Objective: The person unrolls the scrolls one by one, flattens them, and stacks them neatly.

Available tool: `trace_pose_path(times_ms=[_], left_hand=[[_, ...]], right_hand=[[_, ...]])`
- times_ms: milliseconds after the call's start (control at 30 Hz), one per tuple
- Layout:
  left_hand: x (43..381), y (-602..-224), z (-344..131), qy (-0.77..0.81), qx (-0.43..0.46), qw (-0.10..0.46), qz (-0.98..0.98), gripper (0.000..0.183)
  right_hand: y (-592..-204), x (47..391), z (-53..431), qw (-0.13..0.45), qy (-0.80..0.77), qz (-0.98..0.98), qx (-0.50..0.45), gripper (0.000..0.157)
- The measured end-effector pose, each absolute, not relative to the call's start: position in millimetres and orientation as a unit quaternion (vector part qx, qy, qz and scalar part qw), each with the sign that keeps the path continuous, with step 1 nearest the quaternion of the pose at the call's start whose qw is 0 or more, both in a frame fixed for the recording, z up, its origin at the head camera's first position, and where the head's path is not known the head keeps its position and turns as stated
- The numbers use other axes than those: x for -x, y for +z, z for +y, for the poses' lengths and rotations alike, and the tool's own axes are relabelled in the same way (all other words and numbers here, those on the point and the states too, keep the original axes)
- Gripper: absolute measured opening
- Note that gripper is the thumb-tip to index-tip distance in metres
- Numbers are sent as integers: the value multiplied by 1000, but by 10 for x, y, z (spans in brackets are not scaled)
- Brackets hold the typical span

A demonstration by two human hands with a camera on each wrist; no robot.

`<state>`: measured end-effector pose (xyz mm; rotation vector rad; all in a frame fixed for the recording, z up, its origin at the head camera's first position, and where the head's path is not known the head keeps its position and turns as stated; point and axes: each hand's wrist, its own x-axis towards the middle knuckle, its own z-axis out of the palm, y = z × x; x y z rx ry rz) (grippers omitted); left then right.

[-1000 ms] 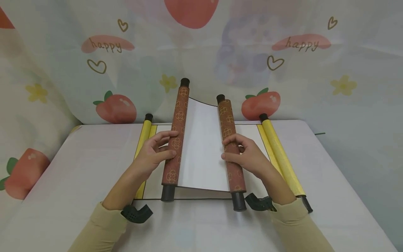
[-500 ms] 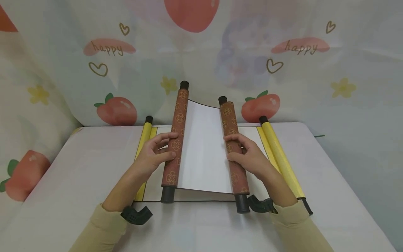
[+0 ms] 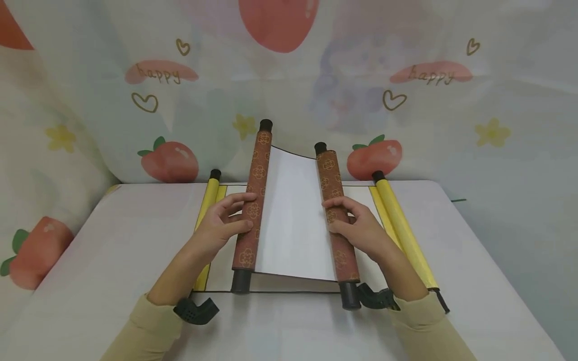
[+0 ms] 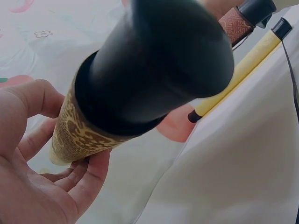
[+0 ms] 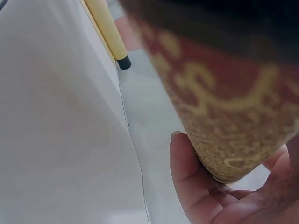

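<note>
A brown-red scroll with gold flower patterns is partly unrolled, its white paper (image 3: 293,215) stretched between two rollers. My left hand (image 3: 219,223) grips the left roller (image 3: 258,173), thumb and fingers round its lower half. The right roller (image 3: 330,175) is held by my right hand (image 3: 358,228) at about the same height. In the left wrist view a big black end knob (image 4: 163,60) blocks much of the scene. The right wrist view shows the patterned roller (image 5: 224,102) close up, fingers curled about it. Both rollers slant, tops leaning toward each other.
Beneath the brown-red scroll, a second scroll lies spread on the white table (image 3: 135,240), with a yellow roller (image 3: 207,200) at its left and another yellow roller (image 3: 404,235) at its right. A fruit-printed cloth (image 3: 280,90) hangs behind.
The right hand has shifted its roller a little to the right, showing slightly more white paper. My left hand keeps its hold. The head view has tilted up slightly.
</note>
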<state>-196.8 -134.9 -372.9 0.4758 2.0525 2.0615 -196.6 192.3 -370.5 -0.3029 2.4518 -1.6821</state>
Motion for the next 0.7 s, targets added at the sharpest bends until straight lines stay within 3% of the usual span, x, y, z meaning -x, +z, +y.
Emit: trace_pose_path(times_ms=[367, 700], left_hand=[[1965, -3740, -1366, 689, -157, 91, 702, 54], [1972, -3734, -1358, 686, -153, 90, 705, 54]], right_hand=[[-3761, 1971, 1904, 94, -565, 814, 93, 50], [-3768, 2011, 1937, 69, -562, 816, 113, 54]])
